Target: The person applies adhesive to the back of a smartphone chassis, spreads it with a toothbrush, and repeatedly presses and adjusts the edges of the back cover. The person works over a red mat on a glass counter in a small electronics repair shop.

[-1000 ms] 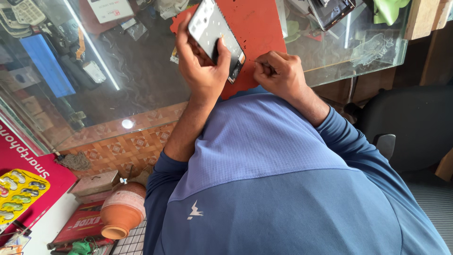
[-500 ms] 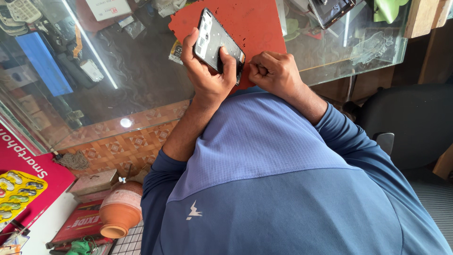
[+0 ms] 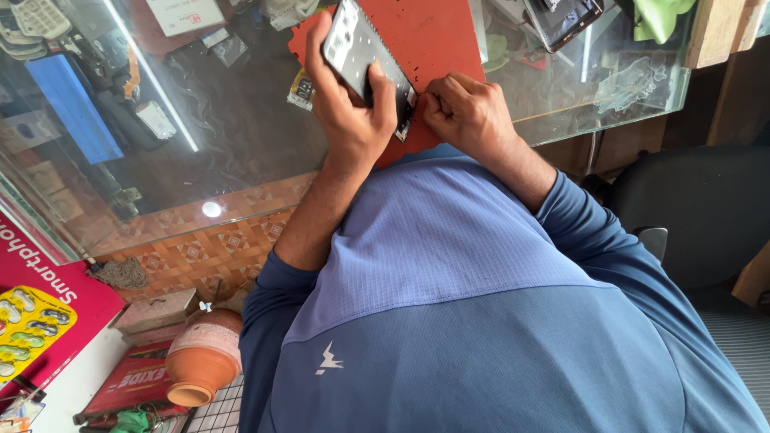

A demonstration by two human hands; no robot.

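Note:
My left hand (image 3: 349, 112) grips a dark smartphone (image 3: 357, 48), held tilted above a red work mat (image 3: 437, 36) on a glass counter. The phone's back faces up, with its lower end near my chest. My right hand (image 3: 465, 116) is clenched at the phone's lower right corner, fingertips pinched against its edge. Whether a small tool sits in those fingers is hidden. My blue shirt fills the lower part of the view.
The glass counter (image 3: 200, 160) shows phone parts and a blue box (image 3: 76, 108) beneath it. Another phone (image 3: 561, 16) lies at the top right. A clay pot (image 3: 200, 361) and a red box (image 3: 132, 381) sit at the lower left. A dark chair (image 3: 698, 208) stands right.
The phone and both hands have shifted slightly down and toward my chest. My right hand stays pinched at the phone's lower corner.

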